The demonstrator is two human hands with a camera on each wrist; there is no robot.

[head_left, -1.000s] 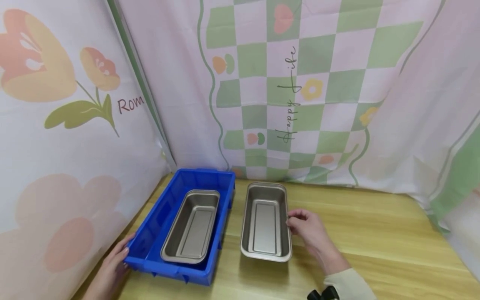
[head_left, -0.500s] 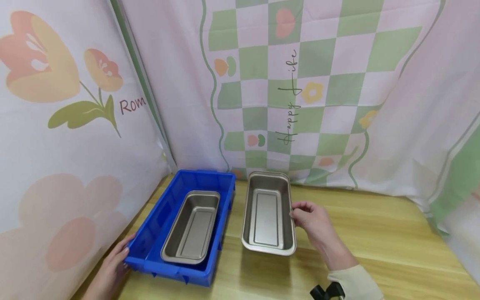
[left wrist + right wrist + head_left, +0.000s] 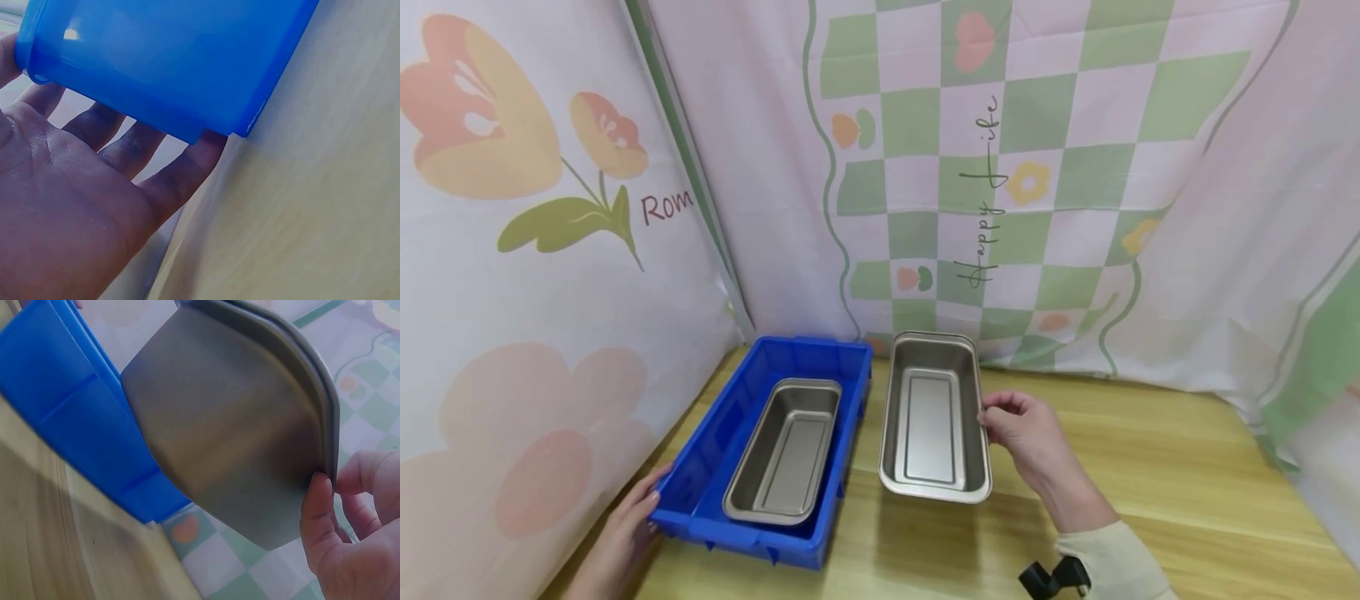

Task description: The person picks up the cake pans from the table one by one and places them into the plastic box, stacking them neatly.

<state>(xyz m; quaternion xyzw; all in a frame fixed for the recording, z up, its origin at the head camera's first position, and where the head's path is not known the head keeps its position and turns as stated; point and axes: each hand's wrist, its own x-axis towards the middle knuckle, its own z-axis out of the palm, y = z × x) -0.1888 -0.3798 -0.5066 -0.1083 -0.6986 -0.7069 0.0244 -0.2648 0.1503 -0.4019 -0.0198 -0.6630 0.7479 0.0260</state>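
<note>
In the head view, my right hand [image 3: 1022, 433] pinches the right rim of a metal loaf pan [image 3: 931, 425]. This pan is raised over the table, its inside facing me. The right wrist view shows its smooth outer wall [image 3: 231, 419], with the thumb against the wall and the fingers at the rim. A second loaf pan [image 3: 786, 458] lies inside a blue plastic bin [image 3: 737, 537] on the left. My left hand [image 3: 625, 529] holds the bin's near left corner; in the left wrist view its fingers [image 3: 178, 178] reach round the blue wall.
The bin and pans are over a wood-grain table [image 3: 1150, 467]. A checkered curtain [image 3: 970, 208] hangs along the back, and a flowered curtain [image 3: 550, 333] closes off the left side. A black clip [image 3: 1052, 577] is at my right wrist.
My right hand has lifted the loaf pan up and away from me, and its shadow on the table has grown. The left hand, bin and second pan stay put.
</note>
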